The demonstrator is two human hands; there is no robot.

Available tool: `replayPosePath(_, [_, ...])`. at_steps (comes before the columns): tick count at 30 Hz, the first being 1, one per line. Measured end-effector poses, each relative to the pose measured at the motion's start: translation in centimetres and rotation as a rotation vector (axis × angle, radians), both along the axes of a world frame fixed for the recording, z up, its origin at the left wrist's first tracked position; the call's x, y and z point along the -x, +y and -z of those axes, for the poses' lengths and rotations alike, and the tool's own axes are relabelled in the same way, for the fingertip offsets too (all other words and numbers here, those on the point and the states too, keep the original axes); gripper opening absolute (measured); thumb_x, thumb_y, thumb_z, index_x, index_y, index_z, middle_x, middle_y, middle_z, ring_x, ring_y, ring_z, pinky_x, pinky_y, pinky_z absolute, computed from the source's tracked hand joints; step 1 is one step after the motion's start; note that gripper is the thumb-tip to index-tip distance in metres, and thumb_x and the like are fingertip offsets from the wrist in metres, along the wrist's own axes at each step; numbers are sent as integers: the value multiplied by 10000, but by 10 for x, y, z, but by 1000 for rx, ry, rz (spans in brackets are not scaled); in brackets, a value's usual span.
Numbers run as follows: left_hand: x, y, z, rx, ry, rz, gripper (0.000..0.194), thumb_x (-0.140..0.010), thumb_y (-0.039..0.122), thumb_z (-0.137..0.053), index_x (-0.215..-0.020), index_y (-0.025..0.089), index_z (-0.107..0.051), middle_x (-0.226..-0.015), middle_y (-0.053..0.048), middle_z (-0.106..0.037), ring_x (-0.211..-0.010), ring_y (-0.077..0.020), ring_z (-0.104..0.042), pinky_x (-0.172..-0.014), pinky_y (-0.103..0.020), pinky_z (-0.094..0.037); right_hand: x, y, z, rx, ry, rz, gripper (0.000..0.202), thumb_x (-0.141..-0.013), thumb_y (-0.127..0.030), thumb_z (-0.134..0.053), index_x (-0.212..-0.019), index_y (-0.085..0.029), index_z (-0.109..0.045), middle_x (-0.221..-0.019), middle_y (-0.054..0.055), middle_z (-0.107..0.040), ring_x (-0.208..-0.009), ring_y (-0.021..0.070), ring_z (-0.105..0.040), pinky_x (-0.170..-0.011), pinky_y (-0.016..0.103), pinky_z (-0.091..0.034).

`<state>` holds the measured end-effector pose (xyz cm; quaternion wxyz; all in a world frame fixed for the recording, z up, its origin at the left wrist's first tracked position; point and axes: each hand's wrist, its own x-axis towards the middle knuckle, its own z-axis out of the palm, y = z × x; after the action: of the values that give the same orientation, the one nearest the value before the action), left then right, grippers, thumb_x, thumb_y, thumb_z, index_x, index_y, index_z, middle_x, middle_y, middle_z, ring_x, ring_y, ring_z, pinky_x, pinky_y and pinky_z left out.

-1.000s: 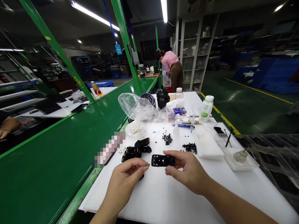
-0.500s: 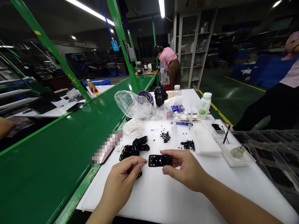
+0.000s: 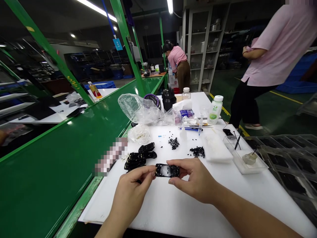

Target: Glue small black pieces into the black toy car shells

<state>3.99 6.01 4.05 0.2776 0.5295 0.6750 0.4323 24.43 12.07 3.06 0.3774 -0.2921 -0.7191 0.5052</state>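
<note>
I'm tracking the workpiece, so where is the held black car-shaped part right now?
In the head view, the black part is below centre, slightly right, held by the right hand, with the left hand at its left end.

On the desk [image 3: 178, 205], car shells [image 3: 135, 160] are piled left, a tray [image 3: 255, 169] is set right, small parts [image 3: 197, 152] between.

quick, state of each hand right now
Left hand: pinched closed at the part's left end; anything gripped can't be told.
Right hand: closed, holding the black car-shaped part.
</note>
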Motion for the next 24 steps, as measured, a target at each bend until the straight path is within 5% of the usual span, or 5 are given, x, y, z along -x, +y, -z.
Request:
replayPosePath(18, [-5,3,-2,135,-92,-68,186,-746,372,-744,-837,210,-741,-769,-31,-725,-709,-185,-645,-648,-256,-494,-3,-2,0,-135,18,-52,427,-782,-157,-728,-1198,-249,-692,-984,34,-739,-820,175,-698,-725,270,-595])
replayPosePath(24, [3,8,-2,165,-378,37,240,-697,362,-812,-755,187,-659,-658,18,-643,-628,-109,-555,-604,-203,-418,-6,-2,-1,-199,52,-77,372,-805,-148,-712,-1172,-207,-687,-905,36,-733,-769,158,-685,-728,267,-585])
